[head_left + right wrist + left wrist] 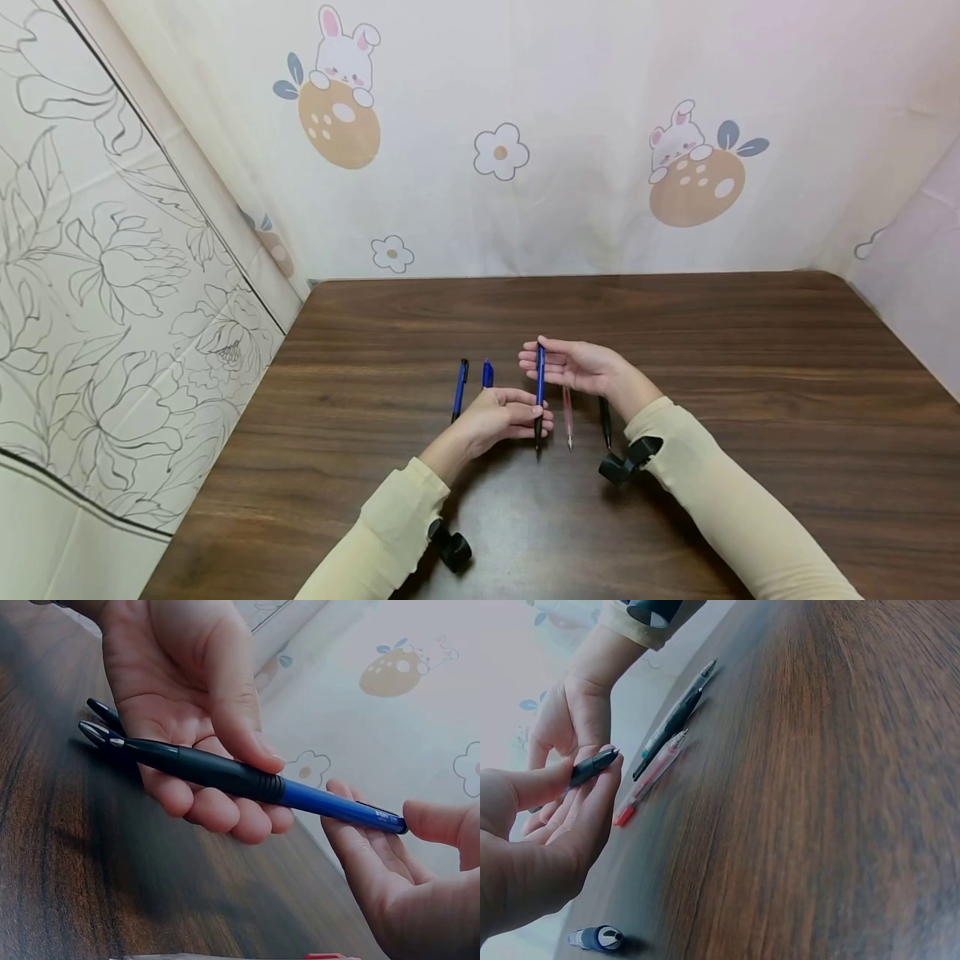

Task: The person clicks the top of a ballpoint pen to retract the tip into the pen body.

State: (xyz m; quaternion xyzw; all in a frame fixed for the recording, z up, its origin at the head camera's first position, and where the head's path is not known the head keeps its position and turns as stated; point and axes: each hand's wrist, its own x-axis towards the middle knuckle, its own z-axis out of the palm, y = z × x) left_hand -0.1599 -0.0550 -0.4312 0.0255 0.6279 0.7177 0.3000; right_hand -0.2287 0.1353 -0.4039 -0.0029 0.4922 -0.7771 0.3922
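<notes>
A blue pen with a black grip [540,375] is held upright above the table between both hands, its tip pointing toward the near edge. My left hand [501,418] pinches its black grip between thumb and fingers. At the far end, my right hand [585,367] has its thumb on the pen's top, with fingers behind the blue barrel [330,804]. Left of the hands lie a blue-and-black pen [460,392] and another blue pen [488,373], partly hidden by my left hand. A clear red pen [567,421] and a dark pen [604,423] lie beneath my right hand.
The pens lie on a brown wood-grain table [315,467]. A curtain with rabbit prints [570,217] hangs behind its far edge, and a flower-patterned panel [112,250] stands on the left. Black wrist devices [632,460] sit on both sleeves.
</notes>
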